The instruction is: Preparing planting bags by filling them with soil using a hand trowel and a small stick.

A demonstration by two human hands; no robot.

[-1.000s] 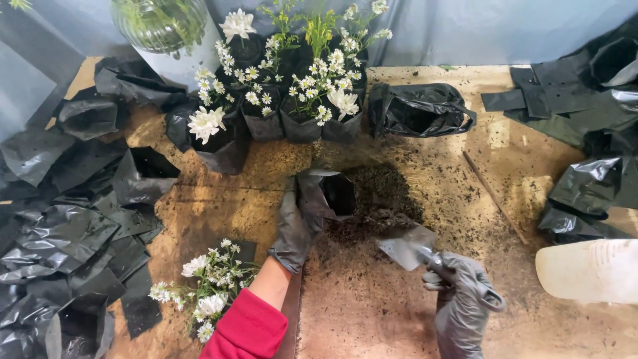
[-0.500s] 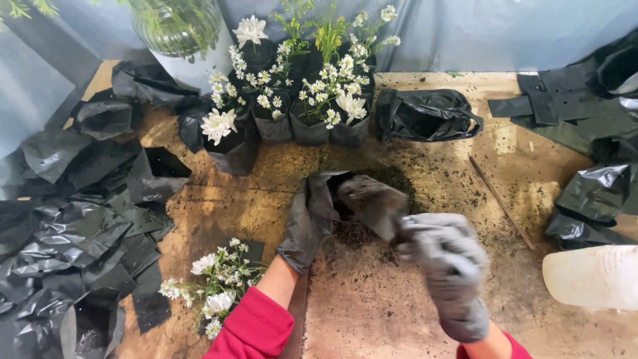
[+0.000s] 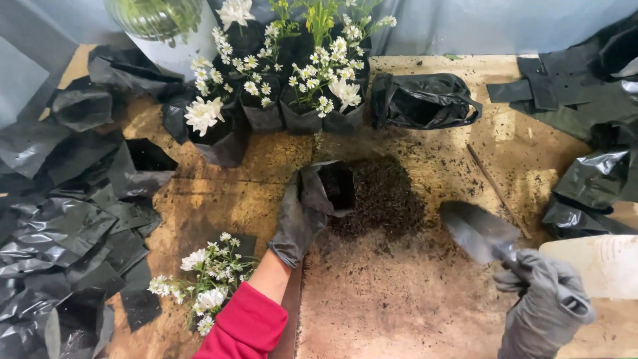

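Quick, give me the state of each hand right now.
Left hand: closed on the rim of the small black grow bag, holding it open.
Right hand: closed around the handle of the metal trowel.

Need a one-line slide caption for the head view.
Gloved left hand holds black grow bag open; right hand grips trowel.

Beyond the hands, a pale grey-blue sheet [image 3: 465, 26] hangs as a backdrop along the far edge of a worn, tan board surface [image 3: 412, 312], stained and speckled dark. Out past the left hand, crumpled black plastic bags [image 3: 60, 226] lie heaped over that side. Past the right hand, flat black plastic pieces [image 3: 558, 93] cover the far corner. Light falls in soft bright patches on the board ahead of the right hand.
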